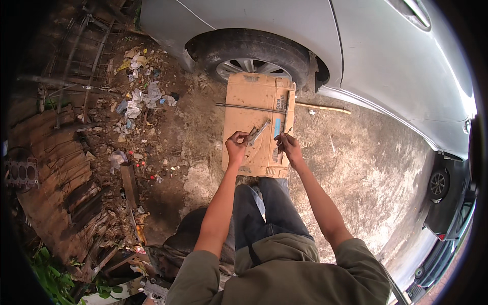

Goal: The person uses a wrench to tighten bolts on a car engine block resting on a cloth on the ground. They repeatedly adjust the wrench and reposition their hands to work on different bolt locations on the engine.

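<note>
A worn cardboard sheet lies in front of my knees, beside the car wheel. Over its left half, my left hand is closed, thumb and fingers pinching a small grey-brown metal piece. From that piece a slim, wrench-like metal bar slants up to the right; whether the two are joined I cannot tell. My right hand is closed at the cardboard's right edge, with a small thin dark piece showing at its fingertips. A long dark rod lies across the cardboard above both hands.
A silver car stands ahead, its tyre close behind the cardboard. A bamboo-like stick lies on the ground to the right. Litter and broken wooden boards cover the left side. Dark cars stand far right.
</note>
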A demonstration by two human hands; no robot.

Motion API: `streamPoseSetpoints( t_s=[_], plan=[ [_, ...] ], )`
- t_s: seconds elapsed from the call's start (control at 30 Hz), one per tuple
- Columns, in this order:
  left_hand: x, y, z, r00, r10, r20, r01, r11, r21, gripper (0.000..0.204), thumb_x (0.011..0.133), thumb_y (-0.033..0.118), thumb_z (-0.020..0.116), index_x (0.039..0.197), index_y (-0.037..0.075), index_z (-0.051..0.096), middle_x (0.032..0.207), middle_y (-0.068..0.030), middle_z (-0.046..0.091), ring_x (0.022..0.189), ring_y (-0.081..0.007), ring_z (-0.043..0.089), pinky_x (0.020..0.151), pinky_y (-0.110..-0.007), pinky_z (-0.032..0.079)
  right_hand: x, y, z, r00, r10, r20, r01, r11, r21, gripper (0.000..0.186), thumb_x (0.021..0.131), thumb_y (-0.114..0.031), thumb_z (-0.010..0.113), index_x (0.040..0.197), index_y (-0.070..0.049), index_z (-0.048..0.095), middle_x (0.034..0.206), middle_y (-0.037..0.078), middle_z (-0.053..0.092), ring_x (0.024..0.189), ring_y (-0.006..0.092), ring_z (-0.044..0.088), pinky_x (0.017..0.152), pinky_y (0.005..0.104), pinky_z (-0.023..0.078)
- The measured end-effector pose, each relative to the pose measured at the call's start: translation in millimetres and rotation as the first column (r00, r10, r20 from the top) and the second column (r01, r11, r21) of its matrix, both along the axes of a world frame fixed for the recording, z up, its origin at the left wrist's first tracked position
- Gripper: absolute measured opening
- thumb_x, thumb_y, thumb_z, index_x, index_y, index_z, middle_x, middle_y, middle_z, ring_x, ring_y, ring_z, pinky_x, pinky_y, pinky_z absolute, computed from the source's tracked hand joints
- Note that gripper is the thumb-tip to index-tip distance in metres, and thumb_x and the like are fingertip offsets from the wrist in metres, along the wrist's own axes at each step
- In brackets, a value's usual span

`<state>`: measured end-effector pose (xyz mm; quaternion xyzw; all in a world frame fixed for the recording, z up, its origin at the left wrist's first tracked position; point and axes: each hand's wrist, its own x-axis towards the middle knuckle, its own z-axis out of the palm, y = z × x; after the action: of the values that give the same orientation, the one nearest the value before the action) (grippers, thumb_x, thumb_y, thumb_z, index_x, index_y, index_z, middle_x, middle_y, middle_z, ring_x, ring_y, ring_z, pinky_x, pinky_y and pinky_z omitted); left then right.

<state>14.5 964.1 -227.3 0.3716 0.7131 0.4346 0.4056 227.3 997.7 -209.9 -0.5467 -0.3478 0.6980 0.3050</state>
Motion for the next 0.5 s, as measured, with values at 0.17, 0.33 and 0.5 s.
streamPoseSetpoints(
  t_s=[0.17, 0.33, 0.5],
  plan=[
    [0.0, 8.6, -22.7, 0.980, -0.104, -0.173, 0.094, 0.994, -0.064, 0.010, 0.082, -0.004, 0.069, 0.089, 0.002, 0.069, 0.088, -0.0118, 0.068, 0.088, -0.0258, 0.066, 0.078, -0.038, 0.053, 5.0, 3.3, -7.5, 1.000, -0.009, -0.017, 0.009, 0.999, -0.039, 0.034, 0.102, -0.026, 0.047, 0.094, 0.003, 0.064, 0.073, 0.004, 0.055, 0.056, 0.0092, 0.054, 0.054, 0.0251, 0.045],
    [7.7, 10.3, -24.4, 0.938, -0.113, -0.329, 0.073, 0.989, -0.131, 0.008, 0.085, 0.000, 0.068, 0.092, 0.005, 0.069, 0.095, -0.0119, 0.067, 0.089, -0.0264, 0.064, 0.080, -0.040, 0.054, 16.6, -9.2, 4.0, 1.000, -0.001, 0.017, 0.003, 0.991, -0.134, 0.033, 0.103, -0.026, 0.045, 0.097, 0.002, 0.061, 0.077, 0.004, 0.054, 0.059, 0.0100, 0.054, 0.055, 0.0262, 0.047],
    [14.8, 7.7, -10.9, 0.949, 0.011, -0.316, -0.034, 0.997, -0.068, 0.018, 0.080, -0.005, 0.068, 0.094, 0.006, 0.066, 0.092, -0.0109, 0.062, 0.085, -0.0257, 0.061, 0.074, -0.039, 0.051, 22.8, -16.2, 25.0, 0.996, 0.010, 0.093, 0.000, 0.994, -0.112, 0.034, 0.102, -0.025, 0.047, 0.093, 0.004, 0.063, 0.074, 0.006, 0.055, 0.055, 0.0109, 0.056, 0.054, 0.0266, 0.046]
  ],
)
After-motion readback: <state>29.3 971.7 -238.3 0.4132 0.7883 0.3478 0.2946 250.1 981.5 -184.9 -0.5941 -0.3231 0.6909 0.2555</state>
